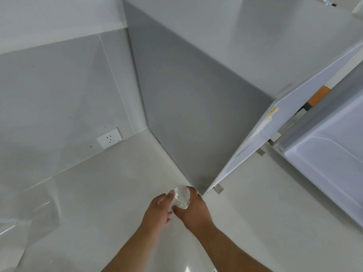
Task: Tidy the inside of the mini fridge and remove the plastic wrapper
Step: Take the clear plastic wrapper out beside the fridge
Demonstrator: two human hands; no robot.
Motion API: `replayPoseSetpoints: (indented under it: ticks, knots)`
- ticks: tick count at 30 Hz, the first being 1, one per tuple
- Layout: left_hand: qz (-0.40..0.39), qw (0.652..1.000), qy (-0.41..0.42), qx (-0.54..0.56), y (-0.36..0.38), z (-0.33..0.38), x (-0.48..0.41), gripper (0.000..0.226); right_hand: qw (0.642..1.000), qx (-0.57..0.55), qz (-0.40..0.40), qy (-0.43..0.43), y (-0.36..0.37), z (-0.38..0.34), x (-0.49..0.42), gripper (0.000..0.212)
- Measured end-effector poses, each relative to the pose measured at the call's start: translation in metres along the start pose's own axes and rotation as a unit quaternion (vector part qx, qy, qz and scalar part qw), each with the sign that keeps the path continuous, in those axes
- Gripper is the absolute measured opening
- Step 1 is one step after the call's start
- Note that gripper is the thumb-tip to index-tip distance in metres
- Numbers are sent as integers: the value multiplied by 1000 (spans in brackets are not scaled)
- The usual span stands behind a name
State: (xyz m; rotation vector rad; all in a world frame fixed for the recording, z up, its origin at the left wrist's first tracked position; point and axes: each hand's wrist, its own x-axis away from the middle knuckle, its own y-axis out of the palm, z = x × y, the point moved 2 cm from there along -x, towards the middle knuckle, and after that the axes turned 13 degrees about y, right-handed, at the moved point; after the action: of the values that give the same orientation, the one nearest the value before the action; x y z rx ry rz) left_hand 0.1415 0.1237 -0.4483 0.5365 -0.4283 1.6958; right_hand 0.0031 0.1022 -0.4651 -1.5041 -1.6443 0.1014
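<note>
Gripping clear bottle [181, 197] with 2 hands' fingers [170, 193], fridge [196, 107] beside, wall socket [109, 137] left

The pale, glossy floor [102, 185] lies open to the left of both hands, bare from the fridge's near corner across to the white wall [49, 91], where only a white wall socket [109, 137] sits low, just above the floor's far edge. A sheet of clear plastic film [27, 213] covers the floor's left edge. Straight ahead, the grey side panel of the mini fridge [192, 107] rises as a solid barrier. To the right, the open white fridge door [261, 134] swings outward, and a second white door panel [332, 161] stands further right; between them a narrow gap opens towards the fridge interior. The left hand [159, 211] and right hand [193, 210] crowd a small clear plastic bottle [181, 197] right at the fridge's near corner.
</note>
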Motion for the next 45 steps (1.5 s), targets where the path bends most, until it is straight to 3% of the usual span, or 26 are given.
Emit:
replayPoseSetpoints:
  ticks: [8,18,38,45]
  knots:
    - [6,1000,9,-11,-4,-5,-5,27,999,22,19,-30,2,3,-7,64]
    - [34,997,-38,64,-10,-11,-11,74,999,16,19,-38,1,10,-7,73]
    - [89,995,-20,40,-13,11,36,77,996,75,1,-49,-57,26,34,99]
    - [85,996,-26,8,23,19,79,64,985,134,34,-99,-112,33,64,89]
